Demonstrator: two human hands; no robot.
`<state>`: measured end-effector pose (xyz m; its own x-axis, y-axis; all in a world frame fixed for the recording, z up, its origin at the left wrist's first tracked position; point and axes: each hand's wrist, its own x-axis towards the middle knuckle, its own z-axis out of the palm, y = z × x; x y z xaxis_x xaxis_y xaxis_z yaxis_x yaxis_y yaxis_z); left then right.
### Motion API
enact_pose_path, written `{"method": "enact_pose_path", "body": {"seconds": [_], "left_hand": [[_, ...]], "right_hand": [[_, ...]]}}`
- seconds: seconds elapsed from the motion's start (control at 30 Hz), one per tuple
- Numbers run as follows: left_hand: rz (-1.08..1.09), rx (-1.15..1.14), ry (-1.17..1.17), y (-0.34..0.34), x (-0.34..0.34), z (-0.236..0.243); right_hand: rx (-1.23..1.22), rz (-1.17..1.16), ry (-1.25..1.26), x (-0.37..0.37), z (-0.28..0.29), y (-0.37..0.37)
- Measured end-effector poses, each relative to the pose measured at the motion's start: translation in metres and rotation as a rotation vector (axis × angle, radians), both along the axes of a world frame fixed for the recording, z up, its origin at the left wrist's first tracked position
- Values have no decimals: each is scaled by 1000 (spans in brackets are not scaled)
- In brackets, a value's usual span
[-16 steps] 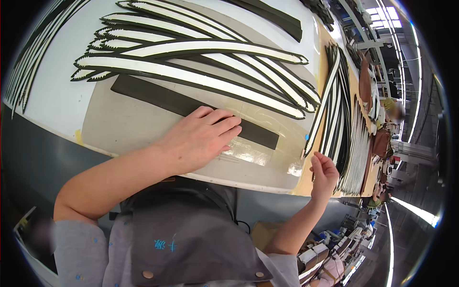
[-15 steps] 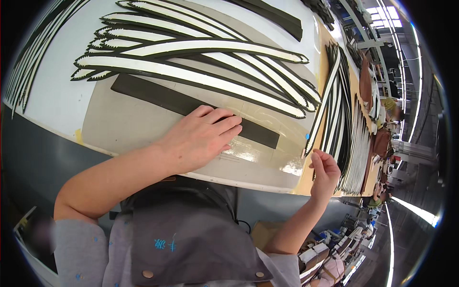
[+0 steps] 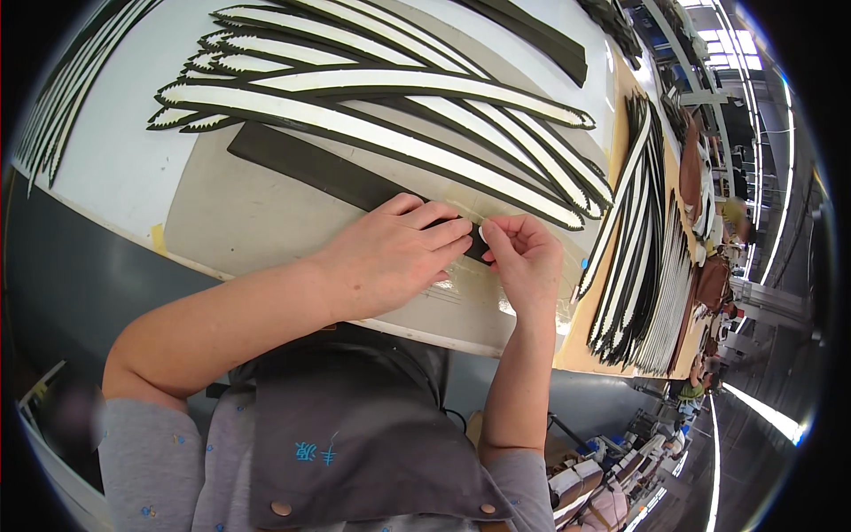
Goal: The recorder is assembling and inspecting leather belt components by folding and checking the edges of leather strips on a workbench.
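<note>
My left hand [image 3: 403, 253] lies over a dark flat strip [image 3: 310, 168], fingertips resting on it with the fingers loosely apart. Close beside them, my right hand [image 3: 519, 262] pinches a small pale piece [image 3: 482, 232], too small to make out, at the strip's right part. The strip lies on a grey mat [image 3: 213, 204] with clear, shiny patches at the right. Just beyond it lies a crossed pile of black-edged white curved strips [image 3: 372, 133] with notched ends.
More striped pieces lie at the far left [image 3: 75, 97] and on the tan board [image 3: 634, 230] at right. Dark strips [image 3: 523, 35] lie at the back. A dark apron [image 3: 363, 461] is below the table edge [image 3: 417, 334]. People [image 3: 696, 381] and shelving are at far right.
My right hand has moved left from beside the right-hand bundle to the dark strip, next to my left fingertips. My left hand stays on the strip. The view has shifted slightly.
</note>
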<state>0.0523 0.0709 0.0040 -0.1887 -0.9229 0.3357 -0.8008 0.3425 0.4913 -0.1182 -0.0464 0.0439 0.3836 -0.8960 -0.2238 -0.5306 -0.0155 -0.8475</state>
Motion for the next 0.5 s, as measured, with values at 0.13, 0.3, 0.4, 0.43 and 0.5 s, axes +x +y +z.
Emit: {"method": "enact_pose_path", "body": {"seconds": [0.13, 0.3, 0.4, 0.43, 0.5], "left_hand": [[5, 0, 6, 0, 0, 0], [1, 8, -30, -1, 0, 0], [5, 12, -8, -1, -1, 0], [3, 12, -6, -1, -1, 0], [4, 1, -28, 0, -1, 0]], "right_hand": [[-9, 0, 32, 3, -1, 0], [-46, -18, 58, 4, -2, 2], [-165, 19, 46, -1, -18, -1], [-165, 18, 47, -2, -19, 0], [-161, -27, -40, 0, -17, 2]]}}
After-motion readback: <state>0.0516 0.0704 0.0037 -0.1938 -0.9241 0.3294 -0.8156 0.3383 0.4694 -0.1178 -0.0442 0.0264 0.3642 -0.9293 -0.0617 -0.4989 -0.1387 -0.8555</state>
